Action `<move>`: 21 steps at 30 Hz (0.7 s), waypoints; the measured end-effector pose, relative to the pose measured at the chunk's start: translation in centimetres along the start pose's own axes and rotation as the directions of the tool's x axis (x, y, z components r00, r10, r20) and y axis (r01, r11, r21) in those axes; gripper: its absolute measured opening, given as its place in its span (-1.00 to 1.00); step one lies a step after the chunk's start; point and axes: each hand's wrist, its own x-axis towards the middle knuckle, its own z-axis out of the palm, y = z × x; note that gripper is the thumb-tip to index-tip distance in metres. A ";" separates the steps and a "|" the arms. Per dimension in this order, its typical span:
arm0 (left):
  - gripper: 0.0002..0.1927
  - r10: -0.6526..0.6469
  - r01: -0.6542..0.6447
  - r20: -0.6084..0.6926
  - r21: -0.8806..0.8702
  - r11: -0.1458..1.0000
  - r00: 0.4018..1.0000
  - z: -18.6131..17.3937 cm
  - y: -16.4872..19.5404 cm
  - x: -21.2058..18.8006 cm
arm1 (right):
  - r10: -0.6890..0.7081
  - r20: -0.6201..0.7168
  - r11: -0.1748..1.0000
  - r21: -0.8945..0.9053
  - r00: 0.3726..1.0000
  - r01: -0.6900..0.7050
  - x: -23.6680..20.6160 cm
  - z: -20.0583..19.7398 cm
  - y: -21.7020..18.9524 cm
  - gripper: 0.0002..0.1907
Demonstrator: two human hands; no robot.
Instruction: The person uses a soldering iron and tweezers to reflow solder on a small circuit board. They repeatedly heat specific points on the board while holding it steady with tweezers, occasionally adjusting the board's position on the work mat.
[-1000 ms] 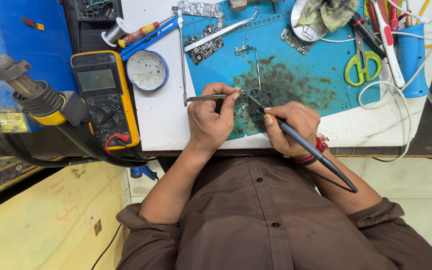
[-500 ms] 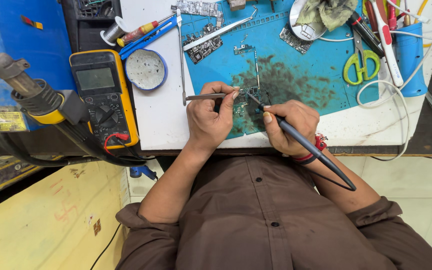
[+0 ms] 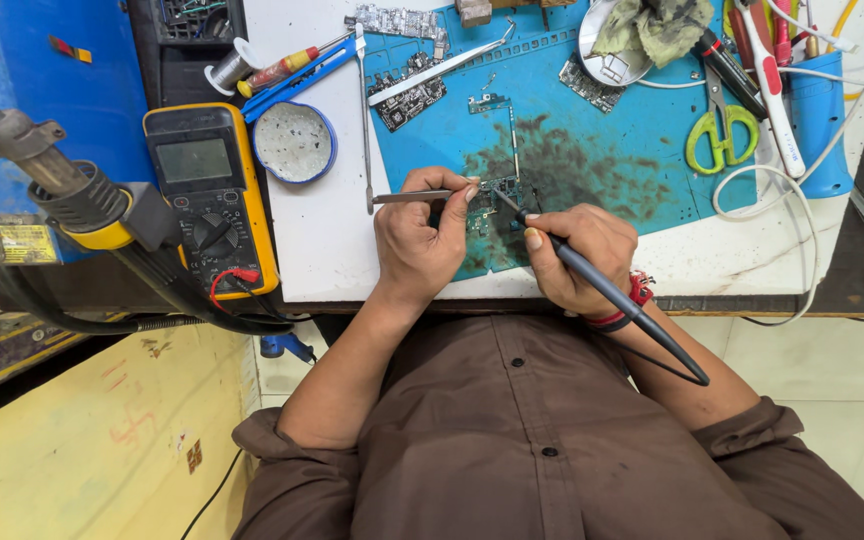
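Nothing has shifted since the earlier frame: the left hand (image 3: 420,240) still pinches one pair of thin metal tweezers (image 3: 410,197), and the right hand (image 3: 577,255) stays closed around one black soldering iron (image 3: 602,285). Both tips meet on the single small green circuit board (image 3: 487,195), lying on the blue mat (image 3: 632,150) on the table (image 3: 317,240).

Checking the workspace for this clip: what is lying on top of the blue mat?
On the blue mat lie circuit boards, green scissors and a small board under the soldering iron tip. The left hand and right hand cover its near edge.
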 end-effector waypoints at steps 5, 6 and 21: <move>-0.93 0.021 -0.021 0.000 0.008 1.000 1.000 0.0 0.0 0.0 | 0.009 0.011 1.000 -0.014 1.000 -0.009 0.0 -0.1 0.0 -0.92; -0.93 0.015 -0.015 -0.001 0.007 1.000 1.000 -0.1 0.0 0.0 | 0.006 0.011 1.000 -0.011 1.000 -0.006 0.0 0.0 0.0 -0.92; -0.91 -0.019 0.019 0.001 0.001 1.000 1.000 0.1 -0.3 0.0 | 0.012 0.015 1.000 -0.018 1.000 -0.011 0.1 0.0 0.0 -0.91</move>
